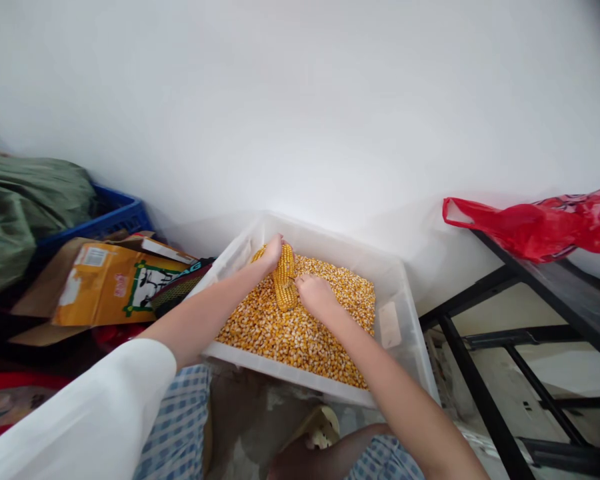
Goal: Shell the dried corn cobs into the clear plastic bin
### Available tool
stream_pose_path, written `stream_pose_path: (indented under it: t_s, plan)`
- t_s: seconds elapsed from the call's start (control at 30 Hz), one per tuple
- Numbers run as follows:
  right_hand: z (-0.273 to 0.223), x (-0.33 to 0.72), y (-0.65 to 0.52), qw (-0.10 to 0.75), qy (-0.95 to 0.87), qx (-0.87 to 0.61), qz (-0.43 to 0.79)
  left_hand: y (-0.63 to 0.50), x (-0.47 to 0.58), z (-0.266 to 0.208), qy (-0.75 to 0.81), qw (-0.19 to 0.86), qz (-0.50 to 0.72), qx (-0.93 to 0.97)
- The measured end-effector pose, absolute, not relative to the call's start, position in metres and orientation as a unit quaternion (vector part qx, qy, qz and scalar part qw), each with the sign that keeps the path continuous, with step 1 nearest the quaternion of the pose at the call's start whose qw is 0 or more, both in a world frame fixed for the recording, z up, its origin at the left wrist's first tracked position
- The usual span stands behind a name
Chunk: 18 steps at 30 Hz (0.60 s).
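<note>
Loose kernels (pixel 290 340) already spread across the bin (pixel 290 375). Above them, the left hand (pixel 274 250) grips a cob (pixel 283 275), seemingly mostly unshelled, its far side hidden; the right hand (pixel 316 293) curls closed against it.

letters "ag" (pixel 195 266) on black mesh item (pixel 175 291); barcode (pixel 95 256) on orange carton (pixel 103 293)

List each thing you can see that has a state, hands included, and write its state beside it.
Corn cob, visible side mostly covered with kernels
Left hand, at the cob's far end
Right hand, fingers curled against the cob
Plastic bin, uncovered, partly filled
Kernels, loose in the bin
Orange cardboard box, flaps open
Red bag, crumpled
</note>
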State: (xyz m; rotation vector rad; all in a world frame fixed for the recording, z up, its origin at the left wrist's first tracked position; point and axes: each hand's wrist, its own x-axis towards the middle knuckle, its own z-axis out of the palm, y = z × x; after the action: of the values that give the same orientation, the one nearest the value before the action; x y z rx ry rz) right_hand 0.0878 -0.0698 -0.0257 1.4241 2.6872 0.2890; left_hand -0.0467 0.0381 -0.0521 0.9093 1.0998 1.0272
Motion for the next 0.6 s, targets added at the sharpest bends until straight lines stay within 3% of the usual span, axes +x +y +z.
stream_pose_path:
  t_s: [0.47, 0.6]
  plan:
    - [-0.038, 0.082, -0.071, 0.047, 0.885, 0.445, 0.126, 0.039, -0.042, -0.052, 0.510, 0.618, 0.441, 0.405]
    - [-0.043, 0.081, -0.069, 0.055, 0.885, 0.446, 0.121, 0.041, -0.039, -0.057, 0.535, 0.559, 0.440, 0.455]
